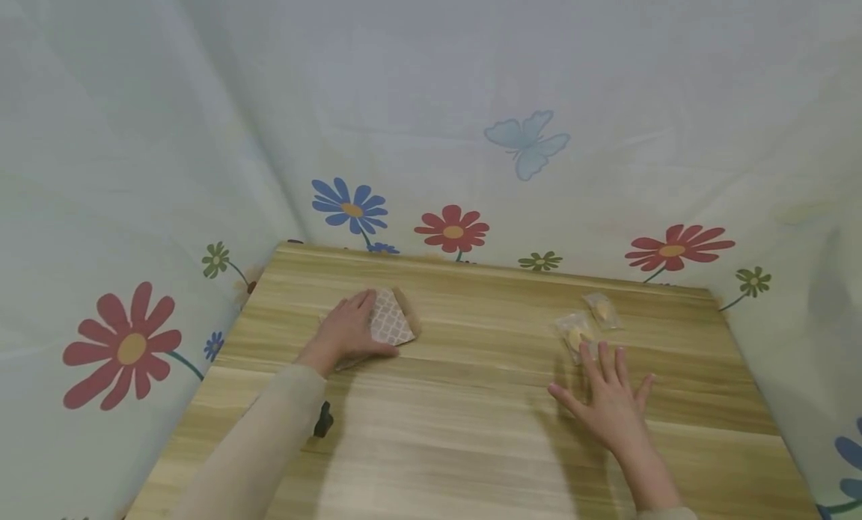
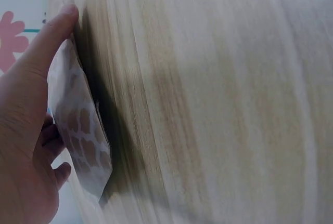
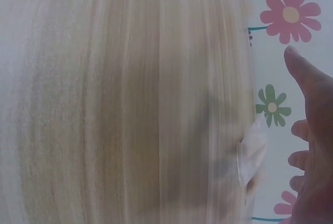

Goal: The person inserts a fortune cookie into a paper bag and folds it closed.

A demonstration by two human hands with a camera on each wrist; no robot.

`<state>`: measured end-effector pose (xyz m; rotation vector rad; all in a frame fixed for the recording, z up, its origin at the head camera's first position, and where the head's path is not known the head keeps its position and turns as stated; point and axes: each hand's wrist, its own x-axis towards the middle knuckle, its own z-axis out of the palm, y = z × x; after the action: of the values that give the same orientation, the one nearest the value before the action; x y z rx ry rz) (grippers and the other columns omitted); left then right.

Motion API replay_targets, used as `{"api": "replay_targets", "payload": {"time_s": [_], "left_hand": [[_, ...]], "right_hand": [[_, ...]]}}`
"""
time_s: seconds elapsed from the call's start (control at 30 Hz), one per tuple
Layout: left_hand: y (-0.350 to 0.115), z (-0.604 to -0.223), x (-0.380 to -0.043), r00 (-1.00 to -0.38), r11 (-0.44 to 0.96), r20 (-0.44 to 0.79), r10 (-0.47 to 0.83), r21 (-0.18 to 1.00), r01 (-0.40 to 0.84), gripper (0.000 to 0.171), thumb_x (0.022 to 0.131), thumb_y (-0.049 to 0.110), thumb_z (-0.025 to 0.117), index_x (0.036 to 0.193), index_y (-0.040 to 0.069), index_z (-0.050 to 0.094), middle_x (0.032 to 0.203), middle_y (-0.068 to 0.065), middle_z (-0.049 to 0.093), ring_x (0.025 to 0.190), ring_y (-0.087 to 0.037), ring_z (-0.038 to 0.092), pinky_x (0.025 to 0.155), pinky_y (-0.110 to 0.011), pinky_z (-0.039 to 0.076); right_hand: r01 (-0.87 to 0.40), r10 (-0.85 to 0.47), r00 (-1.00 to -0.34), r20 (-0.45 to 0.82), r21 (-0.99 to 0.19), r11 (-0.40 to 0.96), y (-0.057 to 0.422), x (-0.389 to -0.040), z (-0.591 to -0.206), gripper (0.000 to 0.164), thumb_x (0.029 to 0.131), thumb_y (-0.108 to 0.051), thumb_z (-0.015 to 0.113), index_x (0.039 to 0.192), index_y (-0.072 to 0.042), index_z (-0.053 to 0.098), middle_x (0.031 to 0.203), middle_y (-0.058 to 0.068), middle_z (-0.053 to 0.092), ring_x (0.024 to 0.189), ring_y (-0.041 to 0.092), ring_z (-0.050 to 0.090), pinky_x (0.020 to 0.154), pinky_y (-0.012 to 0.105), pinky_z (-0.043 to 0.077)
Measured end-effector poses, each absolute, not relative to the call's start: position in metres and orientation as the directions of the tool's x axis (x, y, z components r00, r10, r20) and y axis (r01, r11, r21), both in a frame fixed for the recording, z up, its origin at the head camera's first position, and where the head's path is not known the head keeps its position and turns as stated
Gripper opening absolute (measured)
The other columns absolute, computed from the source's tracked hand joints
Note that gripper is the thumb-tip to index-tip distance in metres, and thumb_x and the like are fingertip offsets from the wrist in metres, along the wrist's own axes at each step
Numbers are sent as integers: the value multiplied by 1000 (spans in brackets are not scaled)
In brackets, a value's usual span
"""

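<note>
Beneath the left hand, between its outstretched thumb and its fingers, is a patterned paper packet, gripped and tilted above the wooden table, its brown flap showing just right of the fingers; just below that hand, beside the left sleeve, lies a small black object; the right hand is empty, its fingers spread; just beyond its fingertips are a nearer clear bag and, slightly farther away, a second clear bag, both with yellowish contents
</note>
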<state>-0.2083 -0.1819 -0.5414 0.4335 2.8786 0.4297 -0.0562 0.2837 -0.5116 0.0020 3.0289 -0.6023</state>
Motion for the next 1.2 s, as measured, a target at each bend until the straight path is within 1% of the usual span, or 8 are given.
{"api": "replay_targets", "payload": {"time_s": [0.13,0.27,0.43,0.67,0.77,0.93,1.03,1.2], "left_hand": [[-183,-541,-208,-926,910,-157,343,298,287,142,70,80,84,168,-2,22,172,-21,30,156,-44,33,130,-57,20],[-184,-541,-209,-916,902,-159,368,300,310,140,69,79,86,168,1,25,172,-19,33,154,-44,36,129,-57,23],[-185,-544,-209,-883,873,-157,443,300,385,137,68,78,86,168,4,28,171,-18,34,155,-42,35,129,-56,23],[-186,-540,-208,-852,839,-140,504,314,444,139,65,76,90,168,4,30,170,-17,37,154,-41,37,129,-56,24],[-185,-538,-207,-842,834,-152,517,310,456,142,63,78,90,168,4,28,172,-16,33,156,-40,35,130,-55,21],[-185,-535,-207,-834,838,-177,522,289,463,149,61,82,88,169,3,23,176,-15,23,161,-36,25,130,-58,16],[-185,-533,-207,-837,844,-180,517,269,464,151,59,83,87,169,2,23,175,-17,23,161,-36,24,130,-60,16],[-183,-531,-207,-837,852,-201,510,256,457,149,59,78,91,167,-1,25,174,-20,27,160,-38,26,130,-59,17]], "right_hand": [[2,-14,-999,-39,-377,926,283,-59,-510,107,96,-75,60,171,-10,21,176,26,3,160,54,-3,112,83,-19],[-3,-17,-999,-34,-373,928,283,-61,-507,107,96,-75,60,171,-9,22,175,27,5,160,55,-2,112,80,-23],[-7,-24,-999,-43,-374,927,282,-63,-504,107,96,-76,59,171,-10,20,175,27,4,159,55,-1,112,79,-24],[-8,-32,-998,-57,-385,923,280,-64,-500,107,96,-75,60,171,-9,20,175,28,3,160,54,-5,112,76,-27],[-10,-35,-998,-58,-391,920,279,-62,-499,107,96,-74,60,171,-9,20,175,29,4,160,54,-5,112,76,-27],[-10,-35,-998,-55,-395,919,276,-60,-498,106,96,-73,62,171,-9,23,174,30,6,159,55,-2,112,77,-26],[-4,-34,-997,-68,-394,919,274,-59,-498,106,96,-72,63,171,-10,22,174,29,5,159,54,-4,112,76,-26],[2,-33,-996,-79,-398,917,273,-59,-499,105,97,-69,65,171,-9,22,174,29,6,160,53,-6,112,76,-26]]}}
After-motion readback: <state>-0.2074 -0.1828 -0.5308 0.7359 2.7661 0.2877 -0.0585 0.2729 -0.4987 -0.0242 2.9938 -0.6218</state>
